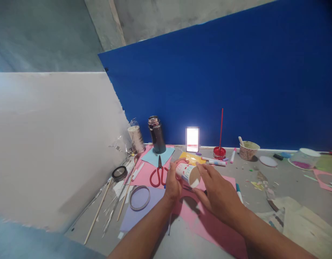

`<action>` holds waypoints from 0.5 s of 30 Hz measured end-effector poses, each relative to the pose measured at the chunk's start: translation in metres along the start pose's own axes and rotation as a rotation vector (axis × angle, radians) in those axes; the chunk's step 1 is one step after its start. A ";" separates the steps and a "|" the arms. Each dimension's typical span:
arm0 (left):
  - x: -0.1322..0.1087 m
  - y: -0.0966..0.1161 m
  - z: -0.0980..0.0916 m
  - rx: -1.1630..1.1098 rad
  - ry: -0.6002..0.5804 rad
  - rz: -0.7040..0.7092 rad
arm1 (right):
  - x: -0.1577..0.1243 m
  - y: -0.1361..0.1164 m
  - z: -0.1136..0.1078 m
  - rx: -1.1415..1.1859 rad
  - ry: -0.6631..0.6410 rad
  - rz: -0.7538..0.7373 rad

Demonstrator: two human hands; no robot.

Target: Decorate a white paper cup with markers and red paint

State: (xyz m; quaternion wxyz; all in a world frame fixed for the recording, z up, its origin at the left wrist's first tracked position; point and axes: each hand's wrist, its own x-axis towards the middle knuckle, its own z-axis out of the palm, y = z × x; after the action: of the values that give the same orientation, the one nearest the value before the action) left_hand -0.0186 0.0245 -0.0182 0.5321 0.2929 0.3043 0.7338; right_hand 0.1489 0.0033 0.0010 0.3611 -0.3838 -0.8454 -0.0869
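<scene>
A white paper cup (184,173) with red and blue drawings is tilted on its side above the table. My left hand (173,183) is wrapped round its left part. At the cup's right end, my right hand (214,185) grips the edge between thumb and fingers. A brown round face shows at that end, partly in shadow. Just left of my left hand lie scissors (155,178) with red handles. Beneath both hands is pink paper (209,223) with a round hole cut out.
A dark flask (157,136), a stack of paper cups (136,138) and a glowing phone (192,139) stand at the back. Tape rolls (119,173) and thin sticks (98,212) lie left. Markers (217,163), a patterned cup (249,151) and paper scraps (257,185) are right.
</scene>
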 end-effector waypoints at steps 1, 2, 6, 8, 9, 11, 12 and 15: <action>-0.001 0.000 0.000 0.001 -0.011 -0.003 | 0.000 -0.001 0.000 -0.008 0.009 -0.009; -0.002 0.001 0.000 0.002 -0.022 -0.010 | 0.000 -0.002 -0.001 -0.018 0.021 -0.021; -0.007 0.006 0.006 -0.013 -0.089 -0.051 | 0.004 -0.006 -0.007 -0.089 0.097 -0.084; -0.007 0.009 0.010 -0.028 -0.128 -0.078 | 0.007 -0.005 -0.009 -0.126 0.123 -0.114; -0.007 0.011 0.011 -0.040 -0.143 -0.095 | 0.008 -0.004 -0.010 -0.141 0.130 -0.129; -0.004 0.012 0.012 -0.070 -0.161 -0.141 | 0.010 -0.003 -0.011 -0.160 0.123 -0.155; -0.003 0.013 0.011 -0.084 -0.161 -0.168 | 0.010 -0.002 -0.010 -0.167 0.111 -0.165; 0.001 0.012 0.005 -0.090 -0.117 -0.214 | 0.009 0.000 -0.009 -0.177 0.057 -0.190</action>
State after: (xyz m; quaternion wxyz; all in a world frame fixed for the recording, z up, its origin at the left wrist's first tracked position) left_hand -0.0223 0.0226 -0.0054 0.6368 0.2767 0.2691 0.6675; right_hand 0.1497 0.0051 0.0137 0.3398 -0.3297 -0.8564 -0.2060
